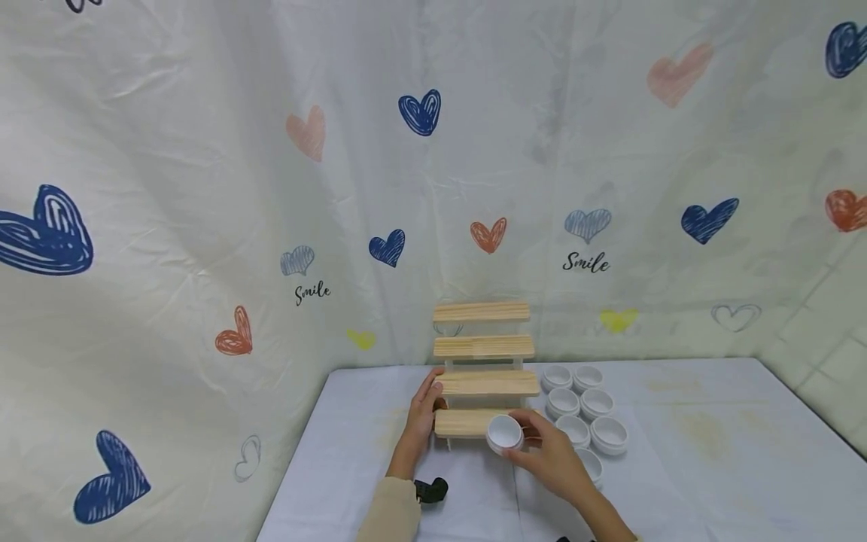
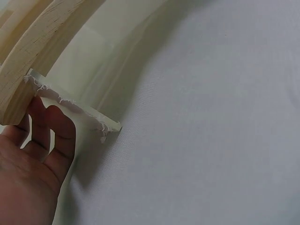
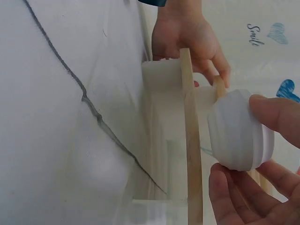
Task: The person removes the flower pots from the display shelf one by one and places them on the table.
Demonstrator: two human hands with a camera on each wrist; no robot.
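A wooden tiered stand (image 1: 474, 385) with pale plank shelves on white supports stands at the back of the table. My left hand (image 1: 418, 414) grips its left side, fingers curled at the end of a plank (image 2: 44, 42) in the left wrist view. Between the thumb and fingers of my right hand (image 1: 552, 455) is a small white cup (image 1: 504, 433), its mouth facing up toward the head camera. This cup overlaps the right part of the lowest plank (image 1: 463, 424). From the right wrist, the cup's (image 3: 234, 133) ribbed side shows close beside the plank edge (image 3: 191, 126).
Several more white cups (image 1: 609, 434) are grouped right of the stand, partly behind my right forearm. A white cloth (image 1: 684, 467) covers the table, and a curtain printed with hearts (image 1: 488, 173) hangs behind. Torn white fibres (image 2: 65, 99) edge a support under the plank.
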